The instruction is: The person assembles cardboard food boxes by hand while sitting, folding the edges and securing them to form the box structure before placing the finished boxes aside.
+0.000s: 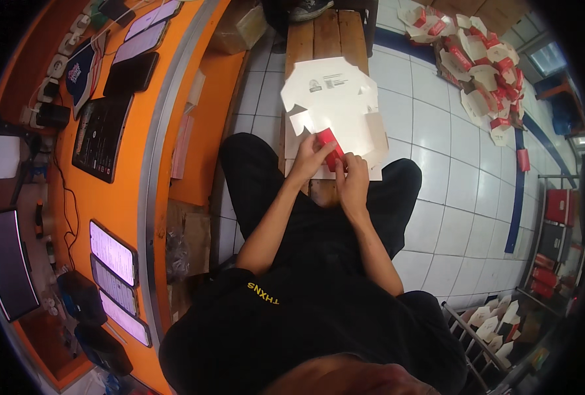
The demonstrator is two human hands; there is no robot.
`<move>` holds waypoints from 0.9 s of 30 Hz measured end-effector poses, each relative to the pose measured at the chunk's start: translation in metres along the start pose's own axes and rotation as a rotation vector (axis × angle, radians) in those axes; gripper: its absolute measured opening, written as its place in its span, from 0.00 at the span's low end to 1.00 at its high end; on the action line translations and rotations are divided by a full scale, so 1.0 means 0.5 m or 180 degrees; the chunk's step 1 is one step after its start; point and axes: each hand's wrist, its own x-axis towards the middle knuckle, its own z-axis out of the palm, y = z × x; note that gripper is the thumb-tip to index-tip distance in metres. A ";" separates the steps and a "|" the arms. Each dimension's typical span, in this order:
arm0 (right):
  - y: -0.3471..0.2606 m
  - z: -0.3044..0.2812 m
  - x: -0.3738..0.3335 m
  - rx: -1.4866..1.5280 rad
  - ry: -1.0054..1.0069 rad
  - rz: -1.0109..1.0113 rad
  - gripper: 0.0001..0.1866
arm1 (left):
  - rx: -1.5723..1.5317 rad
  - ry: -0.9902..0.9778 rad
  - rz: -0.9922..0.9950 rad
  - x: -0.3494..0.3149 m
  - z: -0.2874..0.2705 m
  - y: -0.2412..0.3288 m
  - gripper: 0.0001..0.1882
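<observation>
A flat cardboard box blank (345, 108), white on its inner side, lies on a wooden bench (325, 36) between my knees. Its near edge has a red panel (330, 150) folded up. My left hand (309, 158) pinches the left part of this red panel, thumb lying across it. At the panel's right end, my right hand (352, 179) has its fingers curled against the cardboard. Small side flaps of the blank stand partly raised on the left and right. My fingertips hide part of the fold.
On the left stands an orange counter (164, 99) with several phones, a tablet (103, 138) and a cap (82, 79). Folded red and white boxes (483, 66) are heaped on the tiled floor at the far right. More boxes (496, 326) fill a metal rack at the near right.
</observation>
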 end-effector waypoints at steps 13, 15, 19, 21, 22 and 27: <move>0.028 0.088 0.004 0.0523 -0.0878 0.0602 0.06 | 0.1292 0.1509 0.0370 0.095 -0.171 -0.046 0.25; 0.056 0.097 0.012 0.0327 -0.0947 0.0555 0.08 | 0.2150 0.1340 0.0419 0.093 -0.130 -0.014 0.24; 0.069 0.125 0.024 0.0152 -0.1080 0.0655 0.12 | 0.2126 0.1084 0.0594 0.056 -0.086 0.001 0.20; 0.061 0.135 0.027 0.0201 -0.1105 0.0659 0.14 | 0.1614 0.1229 0.0343 0.059 -0.098 -0.027 0.16; 0.060 0.137 0.029 0.0216 -0.1117 0.0659 0.15 | 0.1262 0.1334 0.0195 0.063 -0.098 -0.037 0.15; 0.073 0.145 0.028 0.0471 -0.0929 0.0790 0.19 | 0.0633 0.1475 0.0162 0.027 -0.040 -0.069 0.18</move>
